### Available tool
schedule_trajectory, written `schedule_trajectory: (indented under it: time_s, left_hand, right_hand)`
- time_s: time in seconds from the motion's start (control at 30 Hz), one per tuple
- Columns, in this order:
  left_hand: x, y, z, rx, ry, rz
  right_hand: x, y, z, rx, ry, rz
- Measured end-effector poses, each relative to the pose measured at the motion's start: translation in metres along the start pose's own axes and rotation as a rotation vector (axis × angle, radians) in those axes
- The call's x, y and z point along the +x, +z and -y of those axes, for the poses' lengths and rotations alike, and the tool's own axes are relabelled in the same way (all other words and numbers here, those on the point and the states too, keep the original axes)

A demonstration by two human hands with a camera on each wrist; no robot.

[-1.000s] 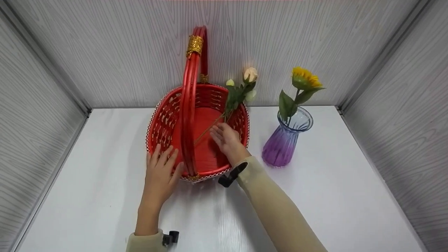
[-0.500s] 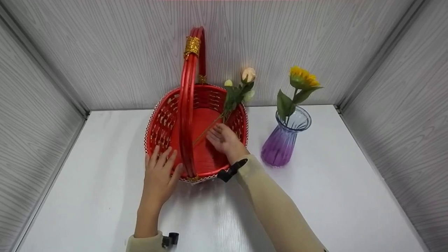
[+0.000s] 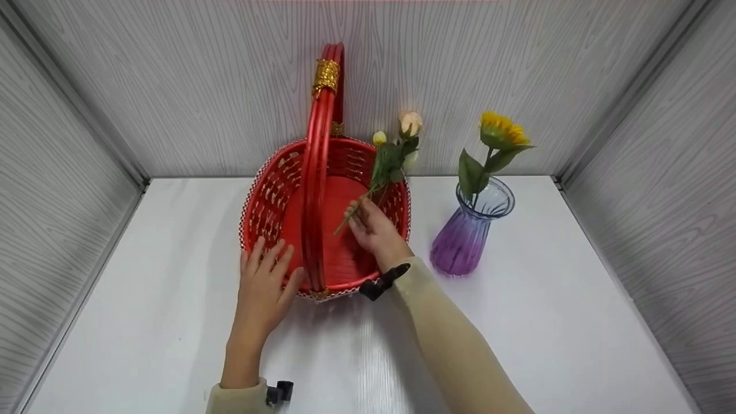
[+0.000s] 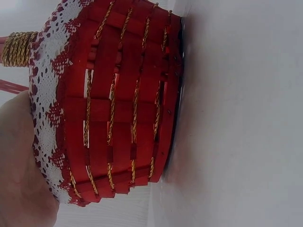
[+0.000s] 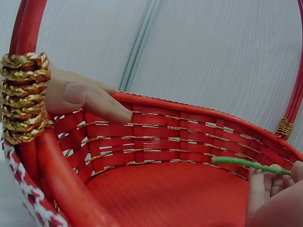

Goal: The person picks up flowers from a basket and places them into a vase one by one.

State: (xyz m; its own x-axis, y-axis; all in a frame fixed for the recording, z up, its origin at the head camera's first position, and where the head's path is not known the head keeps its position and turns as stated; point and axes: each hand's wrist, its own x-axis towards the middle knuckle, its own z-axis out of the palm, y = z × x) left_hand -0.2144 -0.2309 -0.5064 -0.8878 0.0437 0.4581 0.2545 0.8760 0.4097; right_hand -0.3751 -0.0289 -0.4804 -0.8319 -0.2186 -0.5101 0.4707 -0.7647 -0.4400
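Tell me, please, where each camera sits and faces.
Head: on the head, facing forward and down at basket and vase; left hand, right hand and sleeves show.
Left wrist: on that wrist, facing table and basket's outside; part of the left hand shows.
Right wrist: on that wrist, looking into the basket; both hands show, the right pinching a green stem.
Head and right wrist both show the stem.

The basket [image 3: 346, 260] looks glossy, the vase [image 3: 463, 238] ribbed glass.
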Motion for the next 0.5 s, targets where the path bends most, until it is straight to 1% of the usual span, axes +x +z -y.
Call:
schedule_trajectory:
  time_s: [0.07, 0.13, 0.37, 0.5]
  left_hand:
    - [0.0002, -0.0002, 0.0000, 0.002, -0.001, 0.005]
    - [0.0000, -0.0003, 0.0000, 0.004, 0.000, 0.007]
    - [-0.0003, 0.0009, 0.0012, -0.007, 0.003, 0.001]
    - [-0.0003, 0.0015, 0.0014, -0.006, 0.012, -0.018]
  right_hand:
    - [0.0002, -0.0002, 0.0004, -0.030, -0.030, 0.025]
    - [0.0001, -0.0003, 0.0006, -0.039, -0.048, 0.030]
    - [-0.0027, -0.0007, 0.0003, -0.056, -0.118, -0.048]
    - [-0.0040, -0.0005, 0.0003, -0.057, -0.138, -0.049]
